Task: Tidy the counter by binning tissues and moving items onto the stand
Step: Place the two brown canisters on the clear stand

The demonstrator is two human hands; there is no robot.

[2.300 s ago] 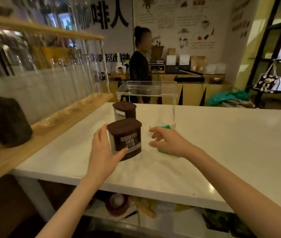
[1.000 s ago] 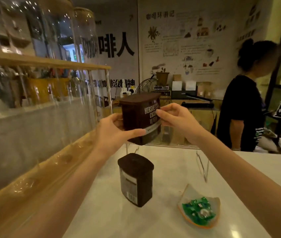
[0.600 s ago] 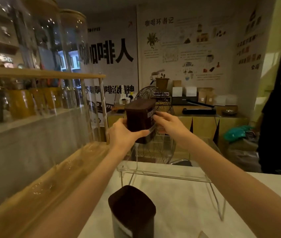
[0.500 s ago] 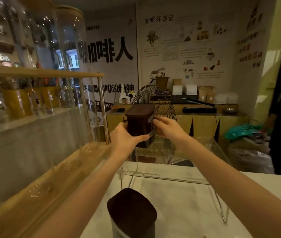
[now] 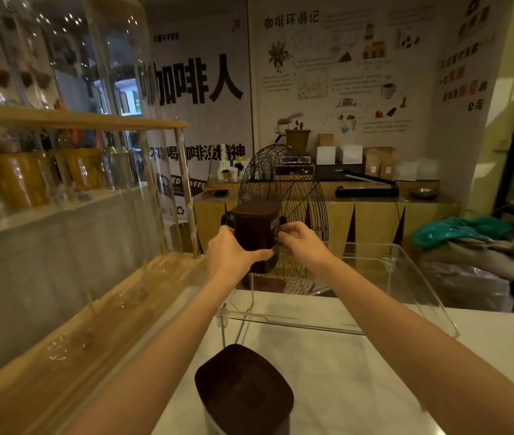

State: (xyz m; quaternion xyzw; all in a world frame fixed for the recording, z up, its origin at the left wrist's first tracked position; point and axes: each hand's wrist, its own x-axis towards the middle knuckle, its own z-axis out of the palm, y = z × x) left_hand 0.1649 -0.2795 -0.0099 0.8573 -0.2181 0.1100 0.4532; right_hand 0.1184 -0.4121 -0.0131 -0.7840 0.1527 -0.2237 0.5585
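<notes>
A dark brown cocoa tin [image 5: 256, 227] is upright at the far left of the clear acrylic stand [image 5: 406, 277], its base at the level of the stand's top. My left hand [image 5: 230, 255] grips its left side and my right hand [image 5: 302, 243] pinches its right side near the label. A second brown cocoa tin [image 5: 244, 392] stands on the white counter [image 5: 359, 372] close to me, in front of the stand. No tissues are in view.
A wooden ledge [image 5: 92, 324] with a glass screen and jars runs along the left. Behind the stand is a black wire fan [image 5: 293, 189], then a back counter with boxes. Bags are piled at the right [image 5: 468, 252].
Both hands have carried the tin forward and lowered it onto the far left of the stand. The view has shifted closer, so the green-candy dish has dropped out of sight.
</notes>
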